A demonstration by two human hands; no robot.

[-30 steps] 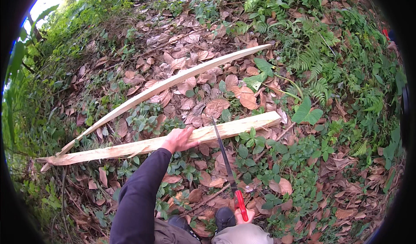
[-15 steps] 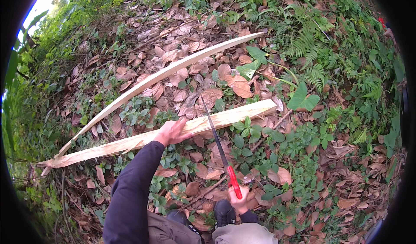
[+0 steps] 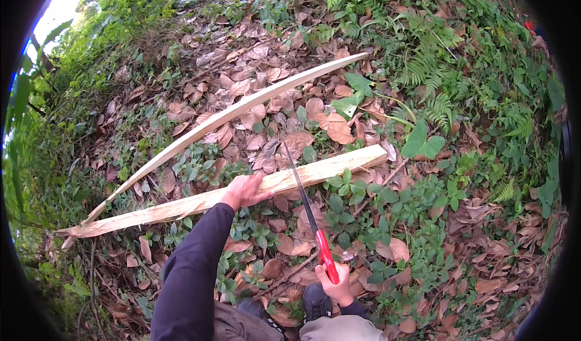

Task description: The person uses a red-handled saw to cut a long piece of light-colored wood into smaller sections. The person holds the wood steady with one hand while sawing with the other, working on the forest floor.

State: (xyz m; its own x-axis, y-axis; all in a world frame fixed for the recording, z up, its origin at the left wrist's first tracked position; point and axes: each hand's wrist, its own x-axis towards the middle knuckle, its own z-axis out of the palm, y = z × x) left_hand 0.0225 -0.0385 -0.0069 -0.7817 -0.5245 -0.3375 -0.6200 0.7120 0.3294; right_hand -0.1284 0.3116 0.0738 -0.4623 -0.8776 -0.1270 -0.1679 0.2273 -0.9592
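Observation:
My left hand presses down on a long pale split piece of wood lying across the leaf-covered ground. My right hand grips the red handle of a long narrow-bladed saw. Its dark blade crosses over the wood just right of my left hand, the tip reaching past the far edge. A second, thinner curved strip of pale wood lies farther off, roughly parallel to the first. My dark left sleeve comes up from the lower edge.
Dry brown leaves cover the ground. Ferns and low green plants grow on the right, tall grass on the left. My dark shoe is beside the right hand.
The saw has been pushed forward, so its blade now lies across the wood with the tip beyond it. My left hand stays on the wood.

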